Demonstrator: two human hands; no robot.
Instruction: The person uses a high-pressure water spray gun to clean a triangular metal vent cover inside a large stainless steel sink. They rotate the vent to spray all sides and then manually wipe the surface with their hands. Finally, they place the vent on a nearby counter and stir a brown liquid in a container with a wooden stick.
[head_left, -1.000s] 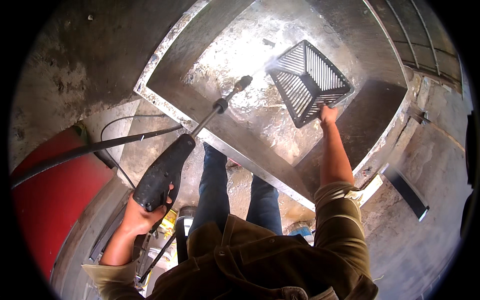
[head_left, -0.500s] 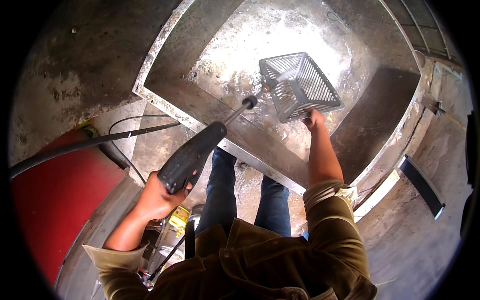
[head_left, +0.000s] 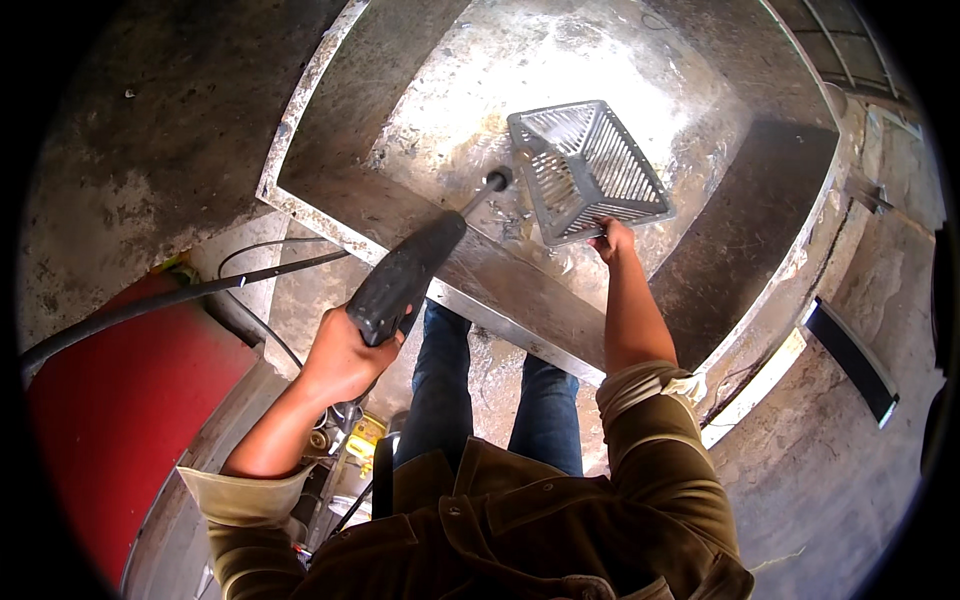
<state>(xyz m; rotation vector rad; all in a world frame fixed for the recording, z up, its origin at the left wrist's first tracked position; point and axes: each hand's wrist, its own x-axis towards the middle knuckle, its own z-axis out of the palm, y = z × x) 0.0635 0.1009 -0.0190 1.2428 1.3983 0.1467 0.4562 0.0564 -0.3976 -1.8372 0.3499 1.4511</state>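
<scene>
My left hand (head_left: 352,360) is closed around the grip of a black pressure washer gun (head_left: 412,270), whose short lance points up and right toward a basket. In my right hand (head_left: 614,240) is the near rim of that grey slotted plastic basket (head_left: 588,180), a tapered piece with long slits in its sides. It is held tilted over the floor of a large metal basin (head_left: 420,200). My right fingers are partly hidden behind the rim. The lance tip ends just short of the basket's left side.
A black hose (head_left: 180,297) runs in from the left, above a red panel (head_left: 130,400). Below my left arm lie a yellow container (head_left: 366,440) and other small items. A dark strip (head_left: 850,362) lies on the right. The basin's near wall stands before my legs.
The washer gun and my left hand have shifted slightly right and up. The basket has moved a little left and up with my right hand.
</scene>
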